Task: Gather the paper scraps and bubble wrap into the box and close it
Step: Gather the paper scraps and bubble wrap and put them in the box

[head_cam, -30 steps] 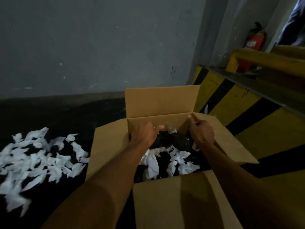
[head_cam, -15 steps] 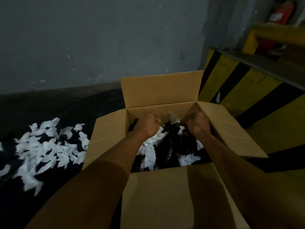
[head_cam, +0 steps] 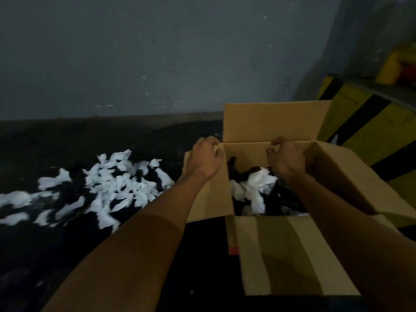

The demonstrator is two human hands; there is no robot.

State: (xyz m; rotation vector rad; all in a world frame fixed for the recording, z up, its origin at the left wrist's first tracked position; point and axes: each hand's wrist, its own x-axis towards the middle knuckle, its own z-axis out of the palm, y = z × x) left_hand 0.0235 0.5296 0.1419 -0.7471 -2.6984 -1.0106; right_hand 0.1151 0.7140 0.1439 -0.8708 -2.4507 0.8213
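Note:
An open cardboard box [head_cam: 270, 122] stands on the dark floor with all its flaps spread out. Inside lie crumpled white paper scraps [head_cam: 256, 185] over dark contents, with a faint shine of clear wrap [head_cam: 297, 213] at the near edge. A big scatter of white paper scraps [head_cam: 117, 185] lies on the floor left of the box. My left hand [head_cam: 206, 157] hovers over the box's left flap, fingers loosely curled and holding nothing. My right hand [head_cam: 284, 157] hangs above the inside of the box near the far wall, also holding nothing.
A grey wall [head_cam: 157, 52] runs behind the box. A yellow and black striped barrier [head_cam: 364, 122] stands close on the right, with a red object [head_cam: 407, 75] above it. The floor [head_cam: 67, 255] is dark.
Both hands have come up out of the box, and the left one has shifted left over the side flap. The view has swung left, so the box now sits further right.

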